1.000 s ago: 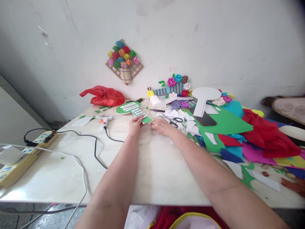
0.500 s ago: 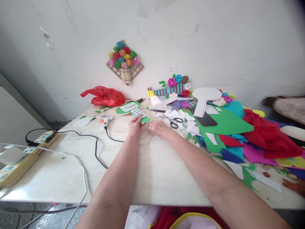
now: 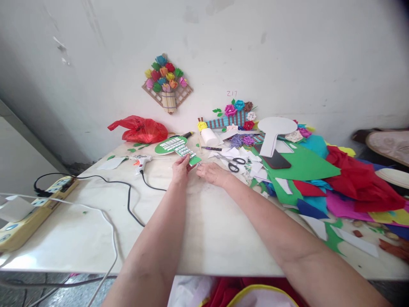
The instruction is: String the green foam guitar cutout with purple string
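Observation:
My left hand is closed on the narrow end of a green cutout that has a rounded head and a stem. Rows of white strips cover much of its face, while the near end of the stem is bare green. Close by on the right, my right hand has its fingers pinched together beside the stem's tip. A small pale bit shows at those fingertips, too small to name. Left of my hands lies a white glue gun with its black cord. Black-handled scissors rest just right of my right hand.
A yellow power strip and cables run along the left side. Behind are a red plastic bag and a white roll. Rightward lie paper scraps, a phone, a white cutout, green sheet and red crepe paper.
My right hand has shifted slightly left, closer to the stem's end. My left hand and the green cutout have barely moved.

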Motion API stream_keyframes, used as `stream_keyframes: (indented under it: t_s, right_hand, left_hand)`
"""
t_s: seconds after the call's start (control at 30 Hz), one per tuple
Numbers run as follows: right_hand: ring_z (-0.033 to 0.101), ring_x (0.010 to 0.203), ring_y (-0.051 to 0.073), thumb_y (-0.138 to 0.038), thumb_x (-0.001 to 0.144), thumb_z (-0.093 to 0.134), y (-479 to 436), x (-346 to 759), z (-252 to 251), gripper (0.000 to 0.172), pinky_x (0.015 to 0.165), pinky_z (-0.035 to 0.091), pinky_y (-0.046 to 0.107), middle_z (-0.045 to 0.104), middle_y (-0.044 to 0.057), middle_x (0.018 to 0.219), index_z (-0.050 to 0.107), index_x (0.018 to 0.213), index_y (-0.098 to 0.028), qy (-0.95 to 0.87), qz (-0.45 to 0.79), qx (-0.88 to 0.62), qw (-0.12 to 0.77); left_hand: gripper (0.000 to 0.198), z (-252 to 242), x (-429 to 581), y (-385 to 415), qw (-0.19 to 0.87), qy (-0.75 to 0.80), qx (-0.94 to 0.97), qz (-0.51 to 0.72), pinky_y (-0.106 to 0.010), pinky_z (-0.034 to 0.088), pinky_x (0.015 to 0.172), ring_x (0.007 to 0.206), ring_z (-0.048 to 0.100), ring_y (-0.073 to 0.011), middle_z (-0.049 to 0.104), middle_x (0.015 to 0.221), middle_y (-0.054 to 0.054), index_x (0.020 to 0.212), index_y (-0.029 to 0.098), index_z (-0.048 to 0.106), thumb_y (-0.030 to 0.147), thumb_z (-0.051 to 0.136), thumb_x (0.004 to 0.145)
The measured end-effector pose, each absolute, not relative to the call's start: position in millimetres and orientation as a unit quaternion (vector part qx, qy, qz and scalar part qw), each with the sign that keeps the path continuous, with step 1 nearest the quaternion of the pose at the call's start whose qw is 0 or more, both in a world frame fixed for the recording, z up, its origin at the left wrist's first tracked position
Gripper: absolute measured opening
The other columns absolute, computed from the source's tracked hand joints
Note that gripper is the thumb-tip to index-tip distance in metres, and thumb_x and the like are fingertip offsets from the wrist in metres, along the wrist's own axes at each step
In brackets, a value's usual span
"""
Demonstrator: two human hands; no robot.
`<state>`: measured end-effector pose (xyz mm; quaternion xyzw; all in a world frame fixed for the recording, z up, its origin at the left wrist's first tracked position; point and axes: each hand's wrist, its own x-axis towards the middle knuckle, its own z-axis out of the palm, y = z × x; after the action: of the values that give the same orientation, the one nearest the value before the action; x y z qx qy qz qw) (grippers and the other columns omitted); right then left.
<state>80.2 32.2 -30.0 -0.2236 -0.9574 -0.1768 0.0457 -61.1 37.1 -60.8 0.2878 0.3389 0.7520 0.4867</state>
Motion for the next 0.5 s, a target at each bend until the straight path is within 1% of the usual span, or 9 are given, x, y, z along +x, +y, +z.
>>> stream_keyframes:
  t_s: [0.13, 0.27, 0.4, 0.5]
  right_hand:
    - [0.053, 0.088, 0.016, -0.012, 0.084, 0.043, 39, 84, -34, 0.015, 0.058, 0.035, 0.024, 0.060, 0.005, 0.092, 0.057, 0.087, -0.017, -0.959, -0.164, -0.217, 0.084]
    - [0.055, 0.078, 0.014, -0.014, 0.084, 0.044, 42, 87, -33, 0.015, 0.057, 0.032, 0.023, 0.062, 0.004, 0.090, 0.056, 0.092, -0.018, -0.959, -0.116, -0.229, 0.118]
    - [0.057, 0.076, 0.014, -0.018, 0.086, 0.043, 44, 88, -32, 0.016, 0.062, 0.034, 0.023, 0.063, 0.006, 0.088, 0.055, 0.096, -0.017, -0.953, -0.080, -0.251, 0.147]
    - [0.058, 0.080, 0.015, -0.019, 0.087, 0.042, 47, 89, -30, 0.018, 0.067, 0.038, 0.024, 0.064, 0.007, 0.089, 0.056, 0.097, -0.016, -0.940, -0.055, -0.264, 0.209]
  left_hand:
    - [0.022, -60, -61, 37, 0.483, 0.343, 0.287, 0.753, -0.030, 0.052, 0.063, 0.060, 0.062, -0.0128, 0.066, 0.072, -0.004, 0.077, 0.011, 0.064, 0.022, 0.072, 0.060]
    - [0.025, -61, -62, 38, 0.486, 0.340, 0.289, 0.751, -0.030, 0.052, 0.062, 0.061, 0.062, -0.0136, 0.066, 0.072, -0.004, 0.079, 0.012, 0.064, 0.023, 0.073, 0.059]
    - [0.023, -61, -63, 38, 0.484, 0.337, 0.289, 0.754, -0.030, 0.052, 0.063, 0.063, 0.062, -0.0137, 0.066, 0.073, -0.004, 0.078, 0.012, 0.065, 0.023, 0.073, 0.059]
    - [0.020, -60, -62, 37, 0.482, 0.337, 0.286, 0.756, -0.029, 0.052, 0.062, 0.062, 0.062, -0.0125, 0.066, 0.073, -0.004, 0.077, 0.012, 0.065, 0.021, 0.072, 0.060]
